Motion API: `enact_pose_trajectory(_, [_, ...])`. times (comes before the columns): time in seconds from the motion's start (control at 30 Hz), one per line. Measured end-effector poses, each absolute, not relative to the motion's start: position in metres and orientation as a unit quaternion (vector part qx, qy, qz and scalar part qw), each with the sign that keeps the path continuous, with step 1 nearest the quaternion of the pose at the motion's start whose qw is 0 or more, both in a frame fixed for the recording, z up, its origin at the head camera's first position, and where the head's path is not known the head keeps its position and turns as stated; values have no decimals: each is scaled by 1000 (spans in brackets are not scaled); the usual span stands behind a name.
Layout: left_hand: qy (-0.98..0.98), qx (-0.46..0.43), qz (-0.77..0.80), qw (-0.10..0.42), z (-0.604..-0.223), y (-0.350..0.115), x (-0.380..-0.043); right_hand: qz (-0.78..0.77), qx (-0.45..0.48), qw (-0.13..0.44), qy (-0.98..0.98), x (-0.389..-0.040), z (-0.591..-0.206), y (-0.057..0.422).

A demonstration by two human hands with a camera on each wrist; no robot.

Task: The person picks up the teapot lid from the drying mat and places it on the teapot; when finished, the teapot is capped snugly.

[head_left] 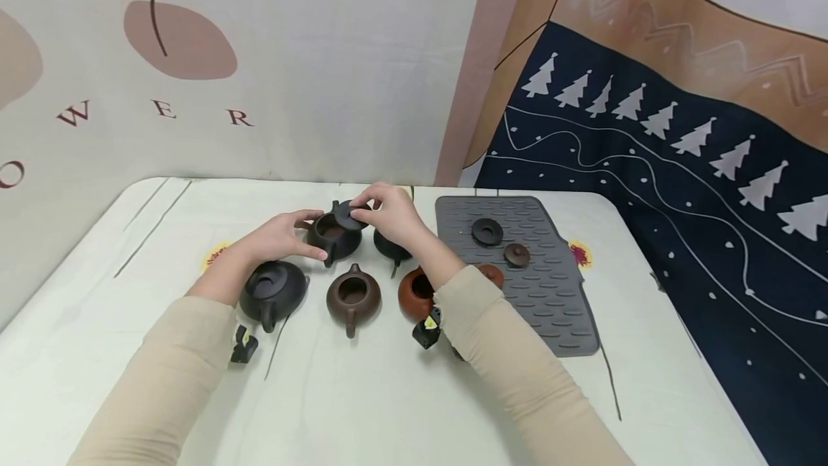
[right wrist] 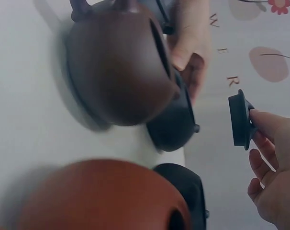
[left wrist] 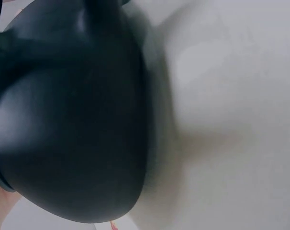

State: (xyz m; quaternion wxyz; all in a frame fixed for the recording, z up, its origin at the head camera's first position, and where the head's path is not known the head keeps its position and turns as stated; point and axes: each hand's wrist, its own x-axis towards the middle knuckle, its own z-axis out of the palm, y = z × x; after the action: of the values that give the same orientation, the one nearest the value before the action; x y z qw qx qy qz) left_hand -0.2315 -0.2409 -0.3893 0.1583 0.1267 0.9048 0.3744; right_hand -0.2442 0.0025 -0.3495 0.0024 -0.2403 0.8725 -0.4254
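At the back of the table, my left hand (head_left: 278,237) steadies an uncovered black teapot (head_left: 346,244), thumb and fingers on either side of its body. My right hand (head_left: 392,216) pinches a black teapot lid (head_left: 346,217) by its knob. In the right wrist view the lid (right wrist: 237,120) is tilted on edge, raised apart from the teapot (right wrist: 170,129). A lidded black teapot (head_left: 288,286) stands below my left wrist, and its dark body (left wrist: 73,129) fills much of the left wrist view.
An open brown teapot (head_left: 369,300) and an open orange-red teapot (head_left: 410,297) stand nearer me. Another black teapot (head_left: 388,250) is partly hidden by my right hand. On the grey mat (head_left: 550,315) lie a black lid (head_left: 487,231), a brown lid (head_left: 517,255) and an orange-red lid (head_left: 493,274).
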Motion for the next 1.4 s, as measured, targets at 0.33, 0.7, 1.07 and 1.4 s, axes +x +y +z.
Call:
enact_pose_trajectory(0.33, [902, 132, 379, 160, -390, -240, -229, -420, -219, 6, 881, -247, -366, -20])
enact_pose_trajectory(0.7, [905, 136, 373, 156, -391, -241, -228, -404, -208, 6, 891, -250, -375, -30])
enact_pose_trajectory(1.07, [904, 138, 376, 149, -390, -242, -231, -421, -188, 4, 887, -258, -378, -36])
enact_pose_trajectory(1.4, [905, 134, 373, 152, -389, -241, -231, -406, -215, -4, 888, -258, -384, -46])
